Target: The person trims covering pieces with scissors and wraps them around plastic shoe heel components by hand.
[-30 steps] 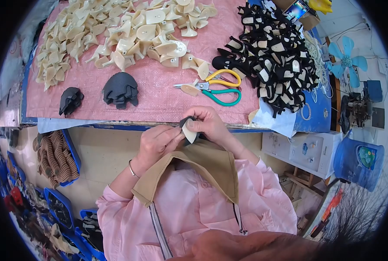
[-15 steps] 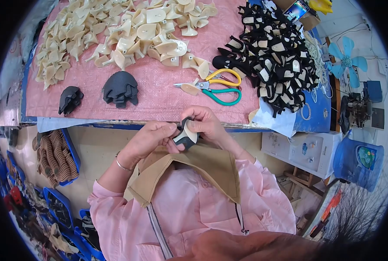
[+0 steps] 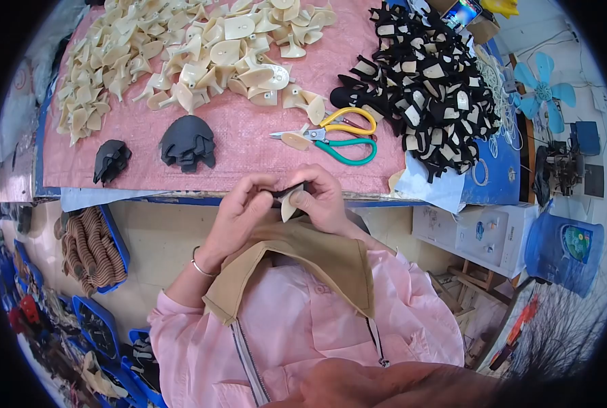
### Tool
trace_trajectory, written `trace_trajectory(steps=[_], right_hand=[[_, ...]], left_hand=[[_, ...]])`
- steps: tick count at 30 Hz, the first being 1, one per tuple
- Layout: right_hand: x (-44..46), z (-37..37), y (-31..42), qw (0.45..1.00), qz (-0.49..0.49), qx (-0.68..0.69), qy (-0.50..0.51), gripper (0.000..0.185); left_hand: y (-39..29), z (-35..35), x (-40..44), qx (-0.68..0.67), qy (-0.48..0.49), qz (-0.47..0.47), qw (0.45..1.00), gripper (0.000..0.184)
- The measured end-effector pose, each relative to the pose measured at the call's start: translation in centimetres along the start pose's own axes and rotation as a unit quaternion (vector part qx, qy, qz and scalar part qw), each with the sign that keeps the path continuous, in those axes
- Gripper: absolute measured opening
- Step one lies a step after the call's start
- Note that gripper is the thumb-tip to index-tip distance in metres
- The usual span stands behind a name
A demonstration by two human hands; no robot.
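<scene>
Just in front of the table edge, both hands are at one cream shoe heel (image 3: 289,206) with a black cover piece (image 3: 290,190) partly around it. My right hand (image 3: 321,202) grips the heel, its thumb pressed on the cream face. Fingers curled, my left hand (image 3: 248,202) pinches the black cover at its left end. Beyond them on the pink sheet lie scissors (image 3: 317,134) with one yellow and one green handle, a loose cream heel piece by the blades. Two stacks of dark cover pieces (image 3: 188,141) (image 3: 111,161) lie to the left.
Bare cream heels (image 3: 225,51) are heaped at the back left of the pink sheet (image 3: 249,146). Black-covered heels (image 3: 433,88) form a pile at the right, beside white cord (image 3: 504,102). A blue bin (image 3: 563,255) and a white box (image 3: 473,234) stand lower right.
The heel has turned in my right hand, so its pointed end now faces down. My left hand has shifted slightly, from under the heel to the cover's left end.
</scene>
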State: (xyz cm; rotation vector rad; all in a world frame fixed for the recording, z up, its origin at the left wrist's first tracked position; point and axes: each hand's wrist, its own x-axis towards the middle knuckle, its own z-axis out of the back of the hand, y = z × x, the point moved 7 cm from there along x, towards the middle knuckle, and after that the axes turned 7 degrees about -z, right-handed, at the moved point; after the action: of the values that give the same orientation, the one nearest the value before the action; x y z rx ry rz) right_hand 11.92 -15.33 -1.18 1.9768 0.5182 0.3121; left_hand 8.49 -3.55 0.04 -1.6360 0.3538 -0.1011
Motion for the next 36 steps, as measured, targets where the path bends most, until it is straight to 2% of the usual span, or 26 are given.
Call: trace_trajectory(steps=[1,2,3,6,9,12,13,14,16,18,21,25,27,28,30,31,33,34,36], right_hand=[[-0.2,-0.1,1.2,0.997,0.071,-0.036,-0.02,0.021],[-0.5,0.4,0.7,0.996,0.078,-0.03,-0.019,0.019],[-0.6,0.5,0.3,0.996,0.078,-0.03,-0.02,0.019],[-0.9,0.2,0.0,0.99,0.124,-0.055,-0.045,0.02],[-1.1,-0.2,0.4,0.988,0.138,-0.042,-0.06,0.02],[-1.0,-0.6,2.1,0.98,0.137,-0.111,-0.096,0.021],[-1.1,-0.5,2.6,0.963,0.141,-0.213,-0.092,0.022],[-1.2,-0.4,3.1,0.935,0.143,-0.312,-0.087,0.023],[-1.1,-0.4,4.3,0.923,0.171,-0.341,-0.05,0.023],[-1.0,-1.1,5.5,0.904,0.216,-0.367,0.026,0.022],[-0.8,-1.1,5.1,0.907,0.205,-0.363,0.052,0.016],[-1.1,-0.6,3.3,0.935,0.153,-0.32,0.015,0.01],[-1.2,0.4,1.9,0.967,0.102,-0.225,-0.056,0.005],[-1.4,0.3,1.6,0.967,0.102,-0.225,-0.056,0.005],[-1.6,-0.4,2.0,0.945,0.167,-0.276,-0.043,0.006],[-1.3,-0.4,1.9,0.946,0.169,-0.274,-0.044,0.006],[-1.7,-1.4,3.0,0.886,0.282,-0.368,-0.03,0.008],[-1.7,-1.4,3.2,0.884,0.285,-0.37,-0.029,0.008],[-2.2,-2.2,3.9,0.833,0.338,-0.437,0.018,0.012]], left_hand=[[-0.2,0.1,0.0,-0.126,-0.056,-0.065,0.988,0.04],[1.1,-0.5,-0.1,-0.201,0.01,-0.048,0.978,0.063],[1.9,-0.9,0.0,-0.201,0.011,-0.048,0.978,0.063],[2.2,-1.3,0.5,-0.239,-0.047,-0.131,0.961,0.06],[1.3,-1.8,0.6,-0.286,-0.04,-0.139,0.947,0.053],[3.7,-1.1,-0.1,-0.313,-0.085,-0.102,0.94,0.044],[3.6,-1.1,-0.3,-0.312,-0.084,-0.103,0.941,0.044],[3.4,-0.7,-0.4,-0.282,-0.107,-0.097,0.949,0.04],[2.4,0.0,-0.2,-0.251,-0.131,-0.093,0.955,0.037],[-0.1,0.0,0.1,-0.053,-0.051,-0.178,0.981,0.036],[-0.1,0.4,0.2,-0.031,-0.048,-0.184,0.981,0.038],[-0.2,0.6,0.0,0.049,-0.042,-0.226,0.972,0.04],[-1.3,0.7,-0.1,0.16,-0.053,-0.253,0.953,0.039],[-1.3,0.7,-0.1,0.16,-0.053,-0.253,0.953,0.039],[-2.1,0.9,-0.4,0.246,-0.073,-0.293,0.921,0.038],[-2.2,0.9,-0.4,0.248,-0.072,-0.293,0.921,0.038],[-2.5,1.1,-0.2,0.253,-0.099,-0.292,0.917,0.037],[-2.6,1.0,-0.2,0.253,-0.1,-0.296,0.916,0.037],[-2.4,1.2,0.0,0.262,-0.11,-0.3,0.911,0.038]])
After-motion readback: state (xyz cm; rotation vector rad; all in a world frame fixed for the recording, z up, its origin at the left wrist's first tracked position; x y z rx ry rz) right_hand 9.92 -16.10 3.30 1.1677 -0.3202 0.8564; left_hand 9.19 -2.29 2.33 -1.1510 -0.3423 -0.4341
